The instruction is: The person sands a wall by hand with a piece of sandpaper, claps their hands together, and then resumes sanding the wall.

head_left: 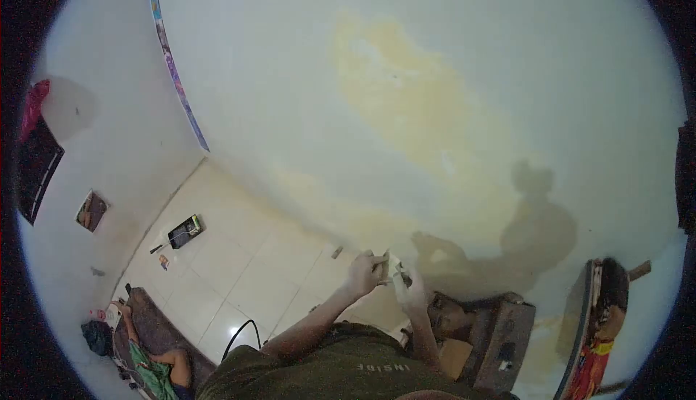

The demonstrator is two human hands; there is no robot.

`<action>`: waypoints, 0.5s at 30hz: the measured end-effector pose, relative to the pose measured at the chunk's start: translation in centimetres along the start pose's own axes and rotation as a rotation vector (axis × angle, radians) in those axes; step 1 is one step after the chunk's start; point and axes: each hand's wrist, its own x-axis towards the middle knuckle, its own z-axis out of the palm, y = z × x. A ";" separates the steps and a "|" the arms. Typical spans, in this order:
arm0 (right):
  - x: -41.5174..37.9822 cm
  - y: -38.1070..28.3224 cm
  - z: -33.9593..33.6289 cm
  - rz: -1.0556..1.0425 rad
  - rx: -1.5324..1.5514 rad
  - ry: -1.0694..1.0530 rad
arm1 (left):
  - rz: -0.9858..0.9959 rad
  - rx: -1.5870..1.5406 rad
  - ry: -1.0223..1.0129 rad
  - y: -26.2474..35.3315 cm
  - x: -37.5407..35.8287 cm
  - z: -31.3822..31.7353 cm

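Both my hands are raised together in front of my chest, close to the wall [290,73]. My left hand [365,275] pinches the left side of a small pale, thin piece [394,262], its kind too small to make out. The fingers of my right hand [411,290] are closed on the other side of that piece. Large yellowish patches [406,88] mark the white wall ahead. My shadow falls on the wall to the right of my hands.
On the tiled floor to the left lies a black tray [185,232] with a roller-like handle. A small block [337,253] rests by the wall. An open brown box [500,335] and a shelf [576,327] stand right. Another person [170,367] is at lower left beside a mat [156,320].
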 end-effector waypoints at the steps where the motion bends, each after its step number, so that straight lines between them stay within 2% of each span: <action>1: 0.5 0.5 1.0 0.043 0.031 -0.016 | -0.008 -0.107 -0.052 -1.0 0.3 -0.4; 3: 2.2 1.9 2.7 0.132 0.085 -0.054 | -0.030 -0.328 -0.149 -2.6 1.5 -0.8; 6: 3.7 -2.0 2.8 -0.018 -0.166 -0.098 | -0.392 -0.579 -0.375 -5.8 3.6 1.0; 8: 4.9 -2.6 2.5 -0.112 -0.164 -0.138 | -0.403 -0.692 -0.259 -4.2 4.4 0.5; 11: 7.5 -2.6 2.0 -0.202 -0.147 -0.139 | -0.372 -0.752 -0.195 0.6 6.3 -2.2; 13: 10.2 -1.5 0.4 -0.269 -0.135 -0.138 | -0.316 -0.668 -0.081 0.9 8.6 0.4; 15: 13.1 0.6 -1.2 -0.348 -0.111 -0.137 | -0.258 -0.595 0.101 -0.9 10.8 6.5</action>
